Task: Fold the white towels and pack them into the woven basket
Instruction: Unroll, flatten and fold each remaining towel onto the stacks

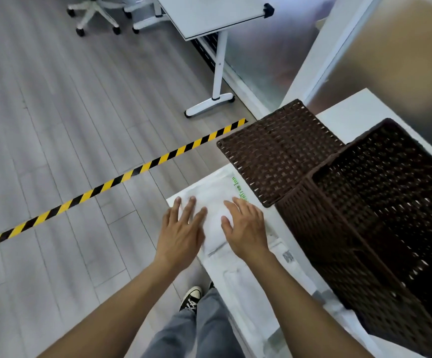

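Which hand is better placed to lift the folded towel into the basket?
Probably the right hand. It presses flat on the towel on the side next to the open basket; the left hand lies on the far side.

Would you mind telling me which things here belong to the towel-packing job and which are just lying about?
Job: white towel under left hand and right hand; woven basket; basket lid.
Lying about: office chair; folding table; striped floor tape.

Yellow-black hazard tape crosses the grey plank floor, with a white desk and chair base beyond.
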A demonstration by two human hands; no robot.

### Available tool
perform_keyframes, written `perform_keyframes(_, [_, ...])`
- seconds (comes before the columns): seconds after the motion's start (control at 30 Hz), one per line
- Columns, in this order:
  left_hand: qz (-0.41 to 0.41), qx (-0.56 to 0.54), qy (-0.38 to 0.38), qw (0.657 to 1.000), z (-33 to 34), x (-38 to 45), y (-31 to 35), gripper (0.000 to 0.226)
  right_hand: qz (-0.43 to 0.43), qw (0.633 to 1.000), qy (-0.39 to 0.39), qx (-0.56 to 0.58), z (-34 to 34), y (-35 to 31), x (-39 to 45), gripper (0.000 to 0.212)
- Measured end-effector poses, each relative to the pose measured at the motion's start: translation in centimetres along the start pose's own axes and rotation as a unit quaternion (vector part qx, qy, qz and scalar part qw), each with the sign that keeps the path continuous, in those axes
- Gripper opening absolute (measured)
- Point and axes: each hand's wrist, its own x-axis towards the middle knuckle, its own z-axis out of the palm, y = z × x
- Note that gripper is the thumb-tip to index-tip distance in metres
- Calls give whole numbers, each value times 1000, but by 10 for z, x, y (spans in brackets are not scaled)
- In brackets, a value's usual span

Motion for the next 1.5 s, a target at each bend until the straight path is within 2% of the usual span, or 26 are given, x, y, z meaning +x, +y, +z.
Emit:
perform_keyframes(0.17, [18, -10, -13, 1000, -15, -3, 1, 46, 21, 999, 3, 25, -18, -10, -15, 50])
perform_keyframes(0.33, [63, -81, 31, 994, -57, -7, 23, 46, 75, 992, 75, 64, -60, -20, -48, 49])
perform_keyframes(0.53, [177, -129, 78, 973, -82, -21, 63, 38, 147, 974, 163, 56, -102, -13, -104, 50])
perform_keyframes(0.83, [316, -144, 72, 935, -91, -60, 135, 38, 262, 935, 232, 53, -130, 13, -219, 50])
perform_keyframes(1.23, [423, -162, 70, 889, -87, -168, 266, 29, 389, 869, 304, 30, -148, 63, -404, 44])
perform_keyframes(1.5, [474, -151, 29, 867, -57, -266, 339, 27, 447, 831, 330, 34, -139, 91, -538, 43])
